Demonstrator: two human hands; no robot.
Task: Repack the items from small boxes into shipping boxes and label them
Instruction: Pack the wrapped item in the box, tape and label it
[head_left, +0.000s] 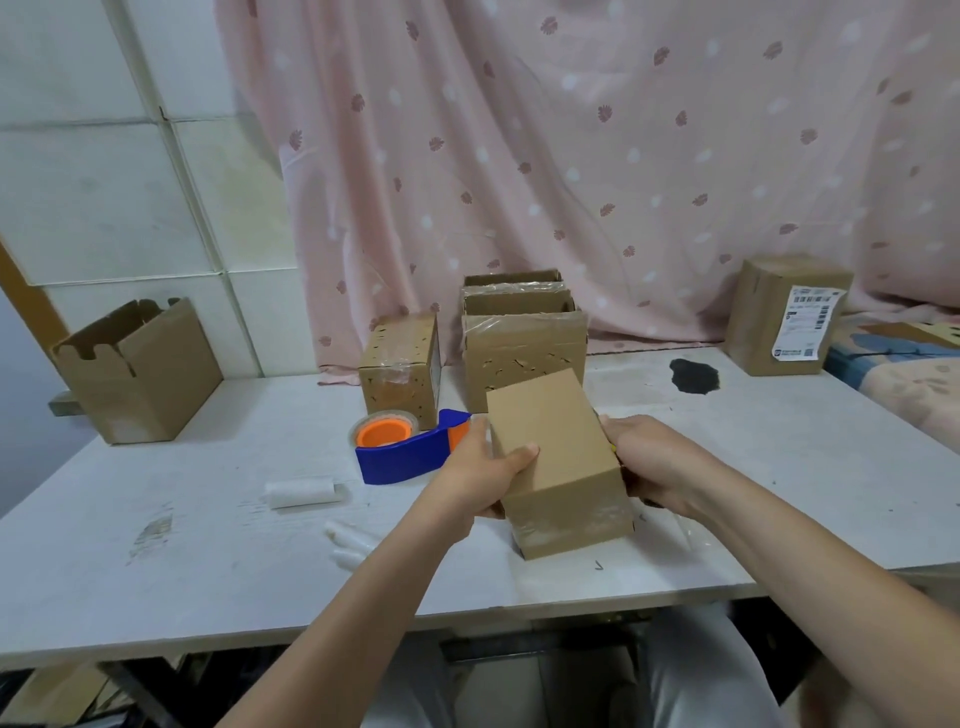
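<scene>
A closed brown cardboard box (558, 457) with clear tape across its near face is held tilted just above the white table (208, 519). My left hand (483, 473) grips its left side, thumb lying on the top face. My right hand (654, 467) grips its right side, fingers hidden behind the box. A blue tape dispenser (405, 452) with an orange core lies just left of my left hand. Behind it stand a small taped box (400, 369) and two open boxes (524, 332).
An open empty carton (140, 369) stands at the far left. A sealed box with a shipping label (784, 317) sits at the back right. A white roll (301, 491) and white plastic pieces (353, 540) lie near the table's middle. A black stain (693, 375) marks the table.
</scene>
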